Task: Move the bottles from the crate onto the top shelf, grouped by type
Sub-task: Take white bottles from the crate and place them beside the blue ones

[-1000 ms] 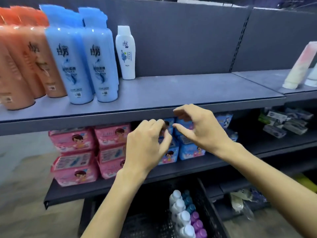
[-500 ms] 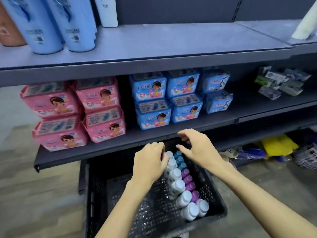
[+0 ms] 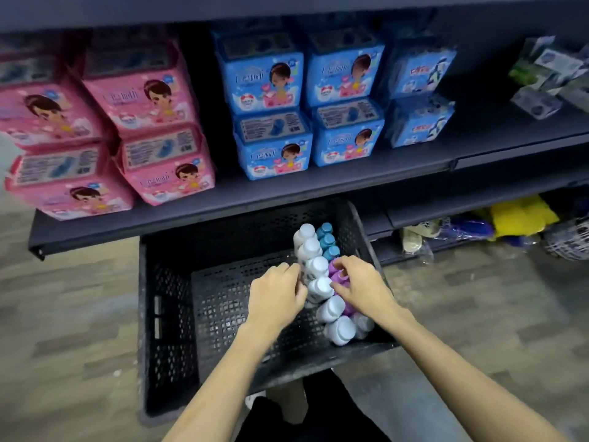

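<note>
A black perforated crate (image 3: 165,301) sits on the floor under the shelves. Along its right side stand a row of white-capped bottles (image 3: 340,330), a few teal-capped bottles (image 3: 325,240) at the far end, and purple-capped bottles (image 3: 337,277) beside them. My left hand (image 3: 276,296) is down in the crate, its fingers and thumb curled round a white-capped bottle in the middle of the row. My right hand (image 3: 361,287) curls its fingers over a purple-capped bottle, thumb under the cap. Only the front edge of the top shelf (image 3: 287,4) shows.
The middle shelf (image 3: 287,189) overhangs the crate's far end and carries stacked pink packs (image 3: 149,100) and blue packs (image 3: 271,81). Small packets (image 3: 548,78) lie at the right. Yellow and blue bags (image 3: 516,215) sit on the floor under the right shelf. My knees are below the crate.
The view has tilted down from the top shelf to the crate. Both hands have dropped from shelf height into the crate and closed around bottles.
</note>
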`<state>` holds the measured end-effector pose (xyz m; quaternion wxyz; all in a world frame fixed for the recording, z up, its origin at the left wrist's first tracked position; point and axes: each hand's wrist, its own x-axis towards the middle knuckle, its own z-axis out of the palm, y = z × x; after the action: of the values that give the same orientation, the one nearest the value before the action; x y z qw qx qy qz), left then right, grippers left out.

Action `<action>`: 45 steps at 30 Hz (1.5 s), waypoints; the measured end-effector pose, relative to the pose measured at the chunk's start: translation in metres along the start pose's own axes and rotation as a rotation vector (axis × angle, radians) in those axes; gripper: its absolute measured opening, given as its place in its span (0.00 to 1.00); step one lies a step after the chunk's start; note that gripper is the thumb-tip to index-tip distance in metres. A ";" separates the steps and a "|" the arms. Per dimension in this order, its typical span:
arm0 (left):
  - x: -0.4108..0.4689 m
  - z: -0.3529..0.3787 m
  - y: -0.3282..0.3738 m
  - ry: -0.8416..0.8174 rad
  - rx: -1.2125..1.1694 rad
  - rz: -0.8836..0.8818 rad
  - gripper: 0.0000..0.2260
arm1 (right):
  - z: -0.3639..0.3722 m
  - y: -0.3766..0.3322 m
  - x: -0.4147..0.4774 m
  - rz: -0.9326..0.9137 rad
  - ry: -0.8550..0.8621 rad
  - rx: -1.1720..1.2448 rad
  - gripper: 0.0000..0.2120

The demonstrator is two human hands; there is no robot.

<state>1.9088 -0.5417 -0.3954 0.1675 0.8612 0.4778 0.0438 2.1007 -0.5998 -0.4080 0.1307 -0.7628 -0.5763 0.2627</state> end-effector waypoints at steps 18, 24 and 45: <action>-0.020 0.064 0.025 -0.142 -0.043 -0.011 0.06 | 0.054 0.050 -0.008 -0.078 -0.617 -0.458 0.17; -0.026 0.079 0.017 -0.245 -0.047 -0.019 0.07 | 0.060 0.051 -0.001 -0.208 -0.699 -0.542 0.19; -0.032 0.083 -0.007 -0.240 -0.116 -0.129 0.06 | 0.054 0.059 -0.001 -0.344 -0.636 -0.574 0.18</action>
<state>1.9057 -0.5857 -0.4728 0.2754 0.8167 0.5053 -0.0425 2.1184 -0.6242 -0.4820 -0.2275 -0.5429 -0.7555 0.2877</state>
